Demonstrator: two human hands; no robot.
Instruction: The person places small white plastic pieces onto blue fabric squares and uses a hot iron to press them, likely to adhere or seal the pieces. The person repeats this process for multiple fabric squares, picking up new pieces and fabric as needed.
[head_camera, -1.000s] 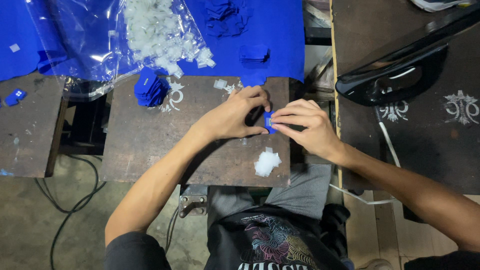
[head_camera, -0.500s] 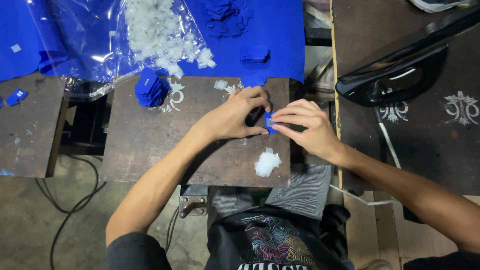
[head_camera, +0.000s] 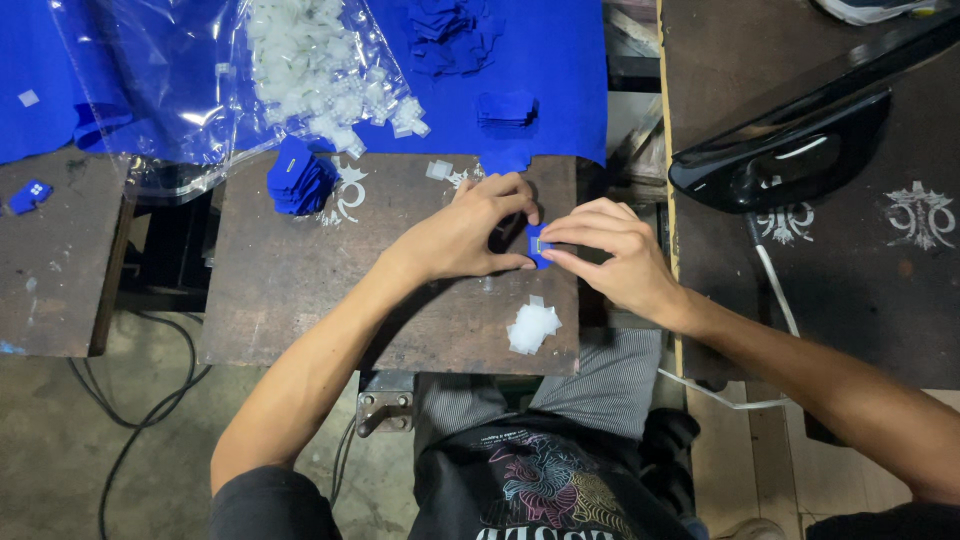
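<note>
Blue fabric piece (head_camera: 536, 245), small, pale patch on it, pinched between both hands' fingertips

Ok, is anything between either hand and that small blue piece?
Nothing visible: the left hand and the right hand both pinch the small blue piece directly, above the dark table.
</note>
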